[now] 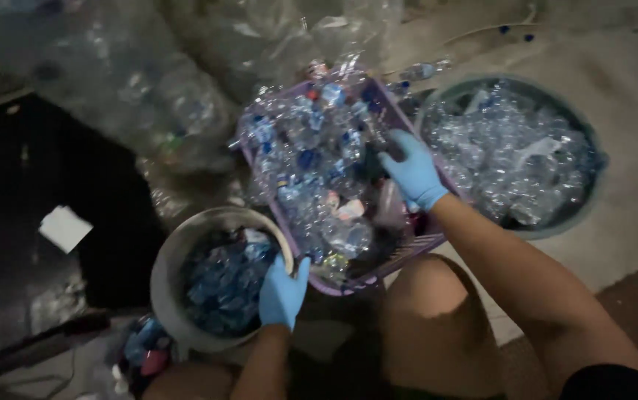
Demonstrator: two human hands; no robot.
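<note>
We see one rectangular purple plastic basket (pixel 408 250) in the middle of the view, resting just in front of the person's bare knee (pixel 437 311) and heaped with crushed clear plastic bottles (pixel 311 159), too many and too tangled for us to count; several have blue caps, and one or two have red.

Two hands work at it, both in light blue gloves. The right hand (pixel 413 169) reaches into the basket's right side, its fingers curled down among the bottles; we cannot tell whether they have closed on any one of them. The left hand (pixel 282 292) sits at the basket's near left corner, where it meets the rim of a round grey bucket (pixel 162 278); its fingers are bent over that edge, and we cannot make out whether they hold anything.

We count two round containers beside the basket. The grey bucket to the left holds a mass of small blue plastic pieces (pixel 222 285). A large round grey-green tub (pixel 589 189) to the right is full of clear crushed plastic (pixel 504 159).

Behind the basket rises one large clear sack (pixel 148 89) stuffed with bottles. To the far left, one white scrap of paper (pixel 65 227) lies on a dark surface. The pale floor (pixel 630 81) stretches beyond the tub.
</note>
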